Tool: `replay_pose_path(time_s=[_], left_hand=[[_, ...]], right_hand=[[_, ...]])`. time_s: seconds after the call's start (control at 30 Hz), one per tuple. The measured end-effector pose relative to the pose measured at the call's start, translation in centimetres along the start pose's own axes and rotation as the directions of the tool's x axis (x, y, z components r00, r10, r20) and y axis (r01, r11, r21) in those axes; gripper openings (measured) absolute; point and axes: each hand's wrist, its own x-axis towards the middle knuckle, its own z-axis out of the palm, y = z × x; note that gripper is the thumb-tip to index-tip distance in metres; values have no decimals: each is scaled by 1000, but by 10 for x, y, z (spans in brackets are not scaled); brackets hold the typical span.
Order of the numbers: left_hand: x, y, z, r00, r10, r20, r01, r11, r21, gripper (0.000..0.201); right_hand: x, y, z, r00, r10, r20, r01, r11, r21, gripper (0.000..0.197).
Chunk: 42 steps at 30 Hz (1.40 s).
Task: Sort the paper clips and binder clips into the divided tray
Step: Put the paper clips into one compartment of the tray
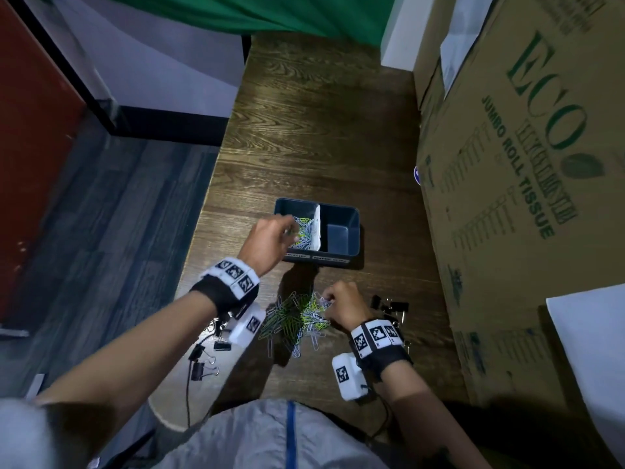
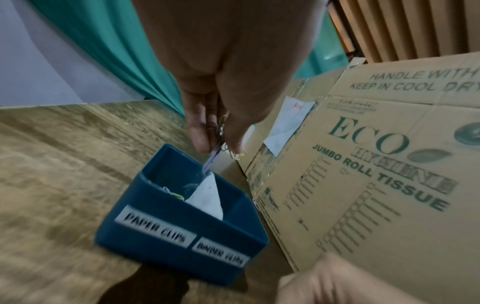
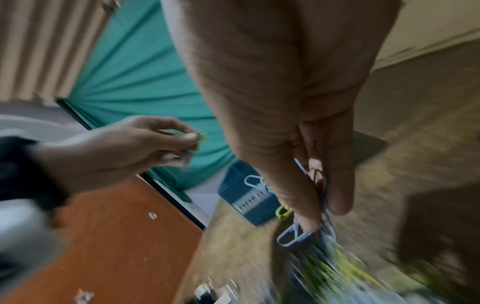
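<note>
A dark blue divided tray [image 1: 351,231] [image 2: 166,218] stands on the wooden table, with a white divider [image 1: 317,228] between its two compartments. Its left compartment, labelled paper clips, holds coloured paper clips [image 1: 302,233]; the right one looks bare. My left hand [image 1: 270,236] [image 2: 221,137] hovers over the left compartment and pinches a few paper clips. Nearer to me lies a heap of green, white and blue paper clips [image 1: 294,318]. My right hand [image 1: 341,306] [image 3: 311,197] is on the heap's right side, pinching several paper clips there. Black binder clips lie at both sides [image 1: 206,360] [image 1: 392,304].
A big cardboard box [image 1: 514,184] printed with green letters stands along the table's right side, close to the tray. The table's left edge [image 1: 203,211] drops to the floor, with an orange-red cabinet [image 1: 30,137] beyond. A green cloth [image 1: 270,11] hangs at the far end.
</note>
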Motion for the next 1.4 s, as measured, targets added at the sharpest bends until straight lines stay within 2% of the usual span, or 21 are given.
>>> replay_pose_path(time_s=[0.1, 0.17, 0.2, 0.33, 0.43, 0.5, 0.6, 0.67, 0.8, 0.87, 0.9, 0.93, 1.0, 1.03, 1.1, 1.17, 1.2, 1.27, 1.33, 1.37, 1.4], left_hand=[[26, 1, 1, 997, -81, 11, 82, 995, -54, 22], [30, -3, 6, 992, -120, 35, 121, 992, -44, 40], [27, -6, 8, 990, -138, 25, 139, 990, -20, 42], [-5, -23, 28, 990, -138, -39, 142, 981, 131, 17], [-35, -34, 47, 976, -208, 67, 193, 965, 175, 23], [-51, -41, 60, 961, -239, 142, 205, 953, 222, 28], [-70, -49, 77, 913, -309, 269, 224, 926, 303, 30], [-77, -48, 85, 877, -334, 345, 211, 913, 348, 41], [-81, -43, 104, 799, -336, 498, 133, 908, 398, 74], [-79, -42, 111, 765, -331, 553, 88, 903, 420, 89], [-81, -40, 114, 754, -315, 576, 47, 901, 432, 92], [-84, -41, 118, 745, -287, 603, -12, 897, 442, 92], [-92, -41, 122, 739, -198, 644, -153, 881, 447, 88], [-96, -41, 123, 734, -148, 663, -220, 871, 439, 85], [-102, -41, 122, 711, -56, 701, -322, 860, 395, 81], [-108, -41, 117, 689, 10, 724, -372, 863, 342, 78], [-112, -41, 114, 693, 31, 720, -378, 867, 326, 78], [-119, -41, 106, 742, 22, 670, -341, 873, 348, 79], [-129, -43, 99, 811, -67, 581, -221, 885, 410, 85], [-135, -45, 96, 831, -133, 541, -141, 889, 435, 92], [-139, -46, 94, 829, -200, 521, -69, 890, 451, 102]], right_hand=[[1, -19, -24, 996, -51, -66, 54, 998, 33, 19], [4, -33, -44, 989, -101, -111, 106, 994, 34, 21], [6, -40, -55, 982, -131, -139, 136, 990, 29, 20], [24, -70, -97, 953, -176, -248, 190, 981, 36, 19], [43, -89, -113, 932, -188, -310, 199, 980, 7, 22], [52, -96, -116, 929, -201, -311, 209, 978, -7, 33], [55, -91, -112, 921, -220, -320, 220, 975, -37, 45], [51, -77, -103, 921, -205, -330, 204, 978, -38, 40], [41, -32, -58, 948, -123, -294, 115, 992, -43, 13], [33, -10, -30, 979, -62, -196, 34, 989, -145, 11], [28, 2, -16, 992, -20, -125, -7, 977, -214, 18], [23, 14, -1, 999, 24, -48, -36, 962, -269, 33], [10, 33, 22, 992, 88, 88, -59, 956, -288, 71], [4, 40, 30, 989, 96, 115, -58, 954, -296, 79], [-2, 46, 42, 993, 83, 82, -49, 932, -359, 76], [-8, 42, 49, 997, 72, 37, -52, 921, -386, 68], [-10, 40, 54, 996, 72, 46, -50, 923, -381, 67], [-14, 36, 64, 996, 51, 74, -21, 933, -359, 64], [-17, 36, 72, 998, 14, 67, 8, 948, -318, 64], [-19, 38, 75, 998, 11, 67, 9, 955, -295, 68], [-20, 39, 76, 997, 10, 72, 10, 961, -276, 75]])
